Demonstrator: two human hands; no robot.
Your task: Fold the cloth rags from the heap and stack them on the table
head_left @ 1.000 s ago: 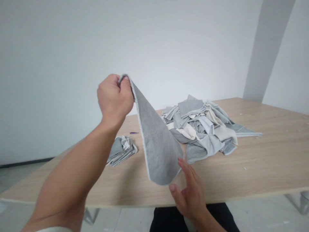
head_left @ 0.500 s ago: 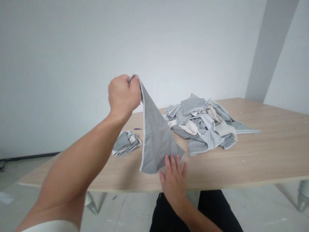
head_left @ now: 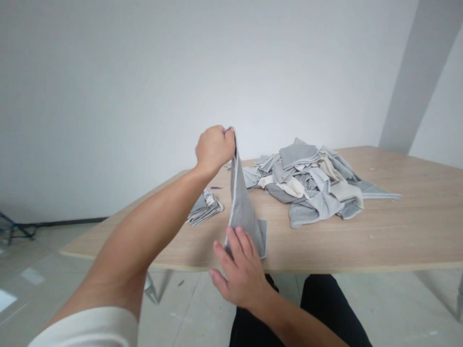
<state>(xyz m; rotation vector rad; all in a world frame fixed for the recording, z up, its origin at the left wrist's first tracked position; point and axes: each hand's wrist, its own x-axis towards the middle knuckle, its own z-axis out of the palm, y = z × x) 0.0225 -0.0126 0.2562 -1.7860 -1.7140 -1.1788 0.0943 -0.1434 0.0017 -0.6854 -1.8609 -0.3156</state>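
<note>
A grey cloth [head_left: 246, 207] with a pale stitched edge hangs upright over the front of the table. My left hand [head_left: 216, 146] is raised and closed on its top corner. Low on the cloth, my right hand [head_left: 241, 270] lies against its near side with fingers spread. It touches the fabric without gripping it, and covers part of the lower edge. The cloth's bottom right corner sticks out past my fingers.
A heap of grey, white and beige cloths [head_left: 307, 185] lies at the back right of the wooden table [head_left: 398, 236]. Left of the held cloth sits a small stack of folded cloths [head_left: 205, 209]. Behind that stack is a thin purple item [head_left: 216, 187]. A wall stands behind.
My left hand has moved right with the cloth's top corner. My right hand has come onto the cloth's lower part and moved left across it. The cloth now looks narrower. The view has shifted too.
</note>
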